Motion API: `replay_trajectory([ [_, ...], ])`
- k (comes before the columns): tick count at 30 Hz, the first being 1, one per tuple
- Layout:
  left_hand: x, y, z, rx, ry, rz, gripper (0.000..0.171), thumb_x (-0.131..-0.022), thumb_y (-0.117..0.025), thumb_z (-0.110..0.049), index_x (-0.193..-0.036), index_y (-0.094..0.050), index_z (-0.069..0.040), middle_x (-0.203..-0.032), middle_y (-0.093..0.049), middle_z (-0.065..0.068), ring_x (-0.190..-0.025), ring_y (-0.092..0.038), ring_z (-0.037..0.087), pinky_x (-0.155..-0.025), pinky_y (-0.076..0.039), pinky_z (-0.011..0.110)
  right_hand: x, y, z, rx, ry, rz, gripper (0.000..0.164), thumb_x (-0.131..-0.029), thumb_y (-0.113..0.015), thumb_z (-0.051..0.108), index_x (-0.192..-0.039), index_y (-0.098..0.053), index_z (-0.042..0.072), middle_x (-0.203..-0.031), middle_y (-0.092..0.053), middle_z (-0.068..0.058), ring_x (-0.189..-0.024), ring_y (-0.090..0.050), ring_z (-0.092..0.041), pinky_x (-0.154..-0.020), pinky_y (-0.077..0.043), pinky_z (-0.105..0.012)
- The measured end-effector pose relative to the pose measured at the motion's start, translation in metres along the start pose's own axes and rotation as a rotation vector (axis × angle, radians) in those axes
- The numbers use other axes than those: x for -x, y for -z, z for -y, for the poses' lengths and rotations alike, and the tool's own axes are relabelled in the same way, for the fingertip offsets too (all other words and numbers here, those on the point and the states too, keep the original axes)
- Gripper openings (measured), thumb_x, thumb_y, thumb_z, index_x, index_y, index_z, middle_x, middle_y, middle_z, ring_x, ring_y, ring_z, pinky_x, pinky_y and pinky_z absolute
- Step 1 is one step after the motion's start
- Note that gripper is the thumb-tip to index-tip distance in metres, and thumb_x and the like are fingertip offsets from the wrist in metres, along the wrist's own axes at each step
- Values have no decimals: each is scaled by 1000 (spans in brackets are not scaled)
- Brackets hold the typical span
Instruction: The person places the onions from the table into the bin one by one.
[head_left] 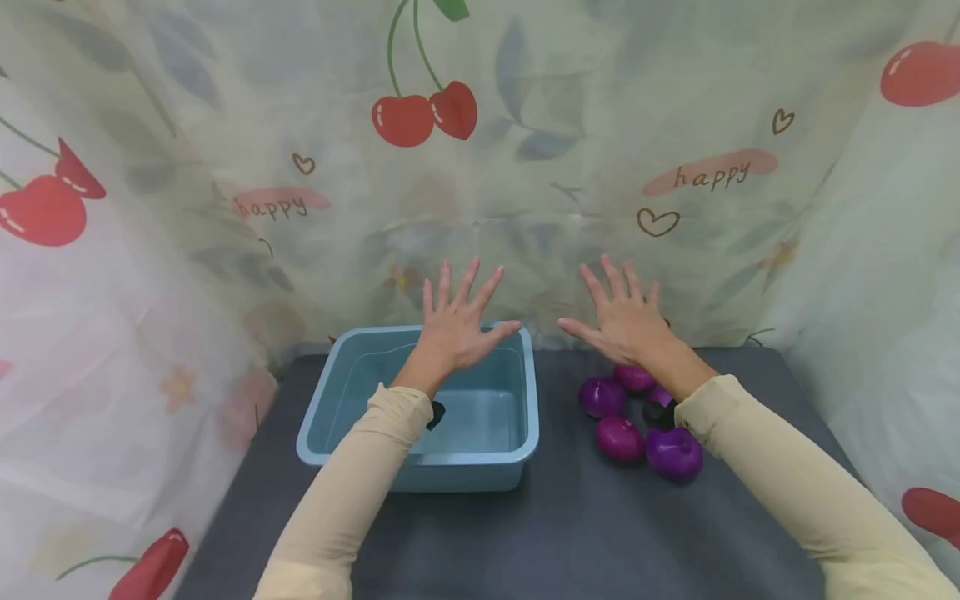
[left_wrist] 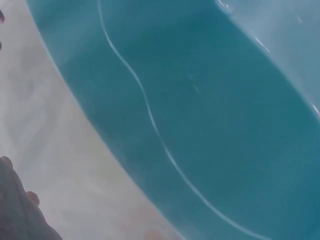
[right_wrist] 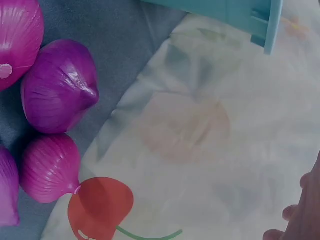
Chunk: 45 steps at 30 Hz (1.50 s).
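My left hand (head_left: 456, 332) is held with fingers spread above the blue plastic basin (head_left: 465, 471), holding nothing. On the right, my right hand (head_left: 626, 323) also has its fingers spread and holds nothing, just beyond a group of shiny purple onions (head_left: 619, 439). Part of that group is hidden by the right wrist and sleeve in the head view. The left wrist view is filled by the inner wall of the basin (left_wrist: 210, 100), with a bit of the left hand (left_wrist: 20, 210) at the lower left. In the right wrist view several onions (right_wrist: 60, 87) lie at the left.
A dark grey cloth covers the table (head_left: 585, 533). Behind it and on both sides hangs a pale curtain (head_left: 525, 200) printed with cherries, leaves and the word happy. The basin stands left of the onions, with bare tabletop between them.
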<state>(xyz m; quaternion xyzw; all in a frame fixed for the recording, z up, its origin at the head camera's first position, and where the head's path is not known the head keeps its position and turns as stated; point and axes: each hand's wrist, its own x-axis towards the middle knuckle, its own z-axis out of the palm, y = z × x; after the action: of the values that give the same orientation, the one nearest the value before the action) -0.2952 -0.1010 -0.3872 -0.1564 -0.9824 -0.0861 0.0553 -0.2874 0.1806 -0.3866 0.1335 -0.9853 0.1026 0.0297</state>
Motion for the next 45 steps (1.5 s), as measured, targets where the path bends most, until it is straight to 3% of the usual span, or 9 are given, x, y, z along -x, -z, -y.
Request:
replay_trajectory([
  [7, 9, 26, 10, -46, 3, -31, 83, -93, -32, -82, -158, 10, -52, -174, 14, -7, -159, 20, 37, -126, 8, 65, 2, -2, -5, -14, 76, -48, 95, -98, -42, 72, -165, -9, 14, -172, -5, -20, -156, -10, -51, -119, -17, -75],
  [15, 20, 47, 23, -26, -50, -28, 82, -94, -35, -80, -159, 6, -52, -174, 11, -9, -160, 19, 36, -127, 7, 64, 17, -6, -20, -94, 145, -43, 89, -99, -50, 65, -162, -23, 9, -164, -28, -23, -150, -29, -46, -119, -29, -66],
  [24, 35, 70, 74, 3, -109, -9, 83, -97, -48, -70, -161, 2, -49, -175, 4, -7, -161, 8, 39, -126, -3, 68, 48, -17, -36, -181, 164, 9, 86, -96, -59, 62, -157, -35, 6, -157, -37, -20, -141, -42, -41, -112, -40, -63],
  [33, 56, 73, 126, -116, -151, -59, 75, -101, -51, -59, -163, -12, -44, -174, -15, 1, -159, -6, 43, -124, -13, 68, 80, -39, -56, -208, 143, 68, 75, -95, -63, 60, -145, -52, 6, -148, -44, -19, -136, -45, -41, -109, -43, -64],
  [41, 75, 72, 152, -234, -196, -96, 67, -102, -54, -53, -161, -28, -39, -170, -27, 3, -158, -17, 40, -124, -22, 63, 104, -61, -68, -253, 158, 35, 61, -90, -75, 49, -132, -63, 7, -131, -59, -13, -120, -55, -35, -100, -49, -58],
  [45, 86, 68, 167, -264, -193, -93, 63, -102, -57, -49, -159, -35, -35, -168, -32, 5, -157, -21, 40, -122, -26, 63, 112, -74, -69, -212, 164, 25, 59, -87, -78, 46, -129, -66, 7, -120, -67, -11, -109, -58, -30, -95, -51, -53],
])
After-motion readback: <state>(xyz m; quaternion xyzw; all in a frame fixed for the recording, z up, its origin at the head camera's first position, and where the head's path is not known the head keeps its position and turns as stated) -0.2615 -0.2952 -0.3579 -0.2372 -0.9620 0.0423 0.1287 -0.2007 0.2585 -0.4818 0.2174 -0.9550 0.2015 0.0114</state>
